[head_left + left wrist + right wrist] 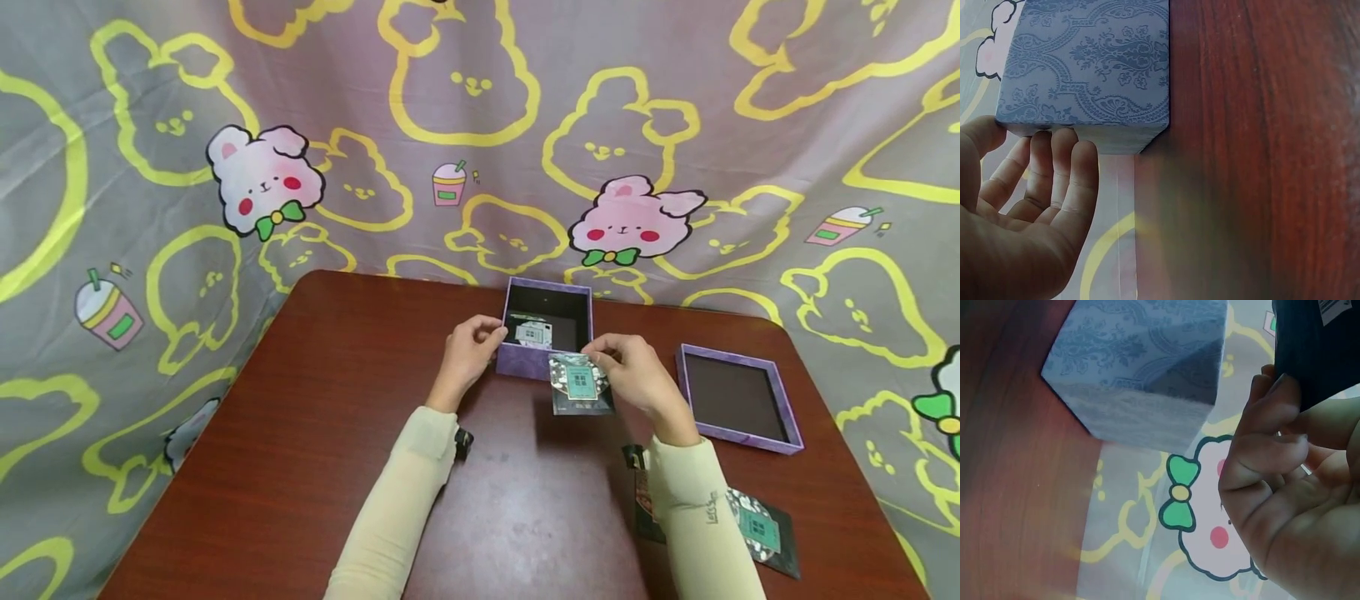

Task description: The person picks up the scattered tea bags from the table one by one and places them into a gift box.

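A packet [581, 385] is pinched by the right hand [639, 377], beside the box [522, 363] gripped by the left hand [468, 352], transfer seemingly in hand, steady pinch presumably needed next

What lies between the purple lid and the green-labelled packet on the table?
Only bare tabletop: the head view shows nothing between the purple lid and the green-labelled packet. Neither wrist view shows that stretch.
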`<state>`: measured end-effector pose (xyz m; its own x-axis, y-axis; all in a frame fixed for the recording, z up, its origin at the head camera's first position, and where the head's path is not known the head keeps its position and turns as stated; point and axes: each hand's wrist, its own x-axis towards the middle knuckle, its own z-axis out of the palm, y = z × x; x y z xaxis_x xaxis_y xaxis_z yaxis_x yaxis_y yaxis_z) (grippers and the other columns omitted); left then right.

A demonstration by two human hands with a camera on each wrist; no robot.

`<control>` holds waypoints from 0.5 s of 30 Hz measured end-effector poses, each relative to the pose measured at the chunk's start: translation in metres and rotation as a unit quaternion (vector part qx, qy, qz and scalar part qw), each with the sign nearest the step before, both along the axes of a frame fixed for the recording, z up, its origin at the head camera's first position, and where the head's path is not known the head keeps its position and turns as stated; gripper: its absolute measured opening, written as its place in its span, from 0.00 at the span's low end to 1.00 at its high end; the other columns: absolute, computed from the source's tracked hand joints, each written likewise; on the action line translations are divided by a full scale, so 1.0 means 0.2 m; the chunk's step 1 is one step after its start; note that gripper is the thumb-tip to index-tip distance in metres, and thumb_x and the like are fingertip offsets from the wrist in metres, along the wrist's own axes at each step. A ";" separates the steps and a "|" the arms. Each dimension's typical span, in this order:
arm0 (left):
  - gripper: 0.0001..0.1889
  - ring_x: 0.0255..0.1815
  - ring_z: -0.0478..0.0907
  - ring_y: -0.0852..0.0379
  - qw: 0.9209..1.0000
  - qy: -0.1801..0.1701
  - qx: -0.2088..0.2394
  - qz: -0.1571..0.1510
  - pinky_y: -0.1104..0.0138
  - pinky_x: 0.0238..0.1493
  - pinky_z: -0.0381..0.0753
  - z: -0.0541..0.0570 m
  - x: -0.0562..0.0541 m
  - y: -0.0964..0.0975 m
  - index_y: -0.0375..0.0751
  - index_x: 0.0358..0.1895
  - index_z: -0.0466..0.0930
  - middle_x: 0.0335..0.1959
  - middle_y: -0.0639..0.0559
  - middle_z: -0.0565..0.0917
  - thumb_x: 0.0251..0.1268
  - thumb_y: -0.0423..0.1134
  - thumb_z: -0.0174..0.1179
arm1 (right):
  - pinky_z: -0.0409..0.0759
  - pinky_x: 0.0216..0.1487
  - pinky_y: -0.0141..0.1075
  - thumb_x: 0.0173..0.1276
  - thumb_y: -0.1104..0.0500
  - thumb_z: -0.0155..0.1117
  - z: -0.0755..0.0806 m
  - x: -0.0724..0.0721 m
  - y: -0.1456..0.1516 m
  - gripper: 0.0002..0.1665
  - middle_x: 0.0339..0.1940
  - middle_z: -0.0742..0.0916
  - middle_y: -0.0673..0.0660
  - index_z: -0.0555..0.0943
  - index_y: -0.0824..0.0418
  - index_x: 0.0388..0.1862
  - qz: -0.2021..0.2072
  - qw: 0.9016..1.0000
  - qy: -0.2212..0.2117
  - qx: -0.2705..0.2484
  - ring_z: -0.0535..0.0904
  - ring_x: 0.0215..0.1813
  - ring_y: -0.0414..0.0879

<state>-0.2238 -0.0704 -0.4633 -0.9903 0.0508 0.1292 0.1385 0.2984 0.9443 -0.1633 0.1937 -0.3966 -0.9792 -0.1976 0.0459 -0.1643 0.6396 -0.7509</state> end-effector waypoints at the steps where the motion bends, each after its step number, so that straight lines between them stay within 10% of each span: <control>1: 0.12 0.31 0.85 0.40 1.000 0.001 -0.001 -0.001 0.65 0.29 0.82 0.00 0.00 0.00 0.41 0.50 0.85 0.28 0.50 0.83 0.69 0.44 0.66 | 0.68 0.26 0.37 0.77 0.65 0.57 0.00 -0.01 0.00 0.09 0.27 0.80 0.56 0.86 0.63 0.45 -0.002 1.000 -0.001 -0.002 0.68 0.23 0.45; 15: 0.15 0.32 0.85 0.38 1.000 0.000 -0.008 -0.003 0.64 0.31 0.81 -0.01 -0.01 -0.02 0.41 0.51 0.85 0.29 0.49 0.84 0.70 0.46 0.65 | 0.70 0.29 0.40 0.79 0.63 0.54 0.01 -0.11 -0.04 0.11 0.30 0.80 0.58 0.85 0.62 0.46 -0.016 1.000 -0.024 -0.011 0.69 0.27 0.48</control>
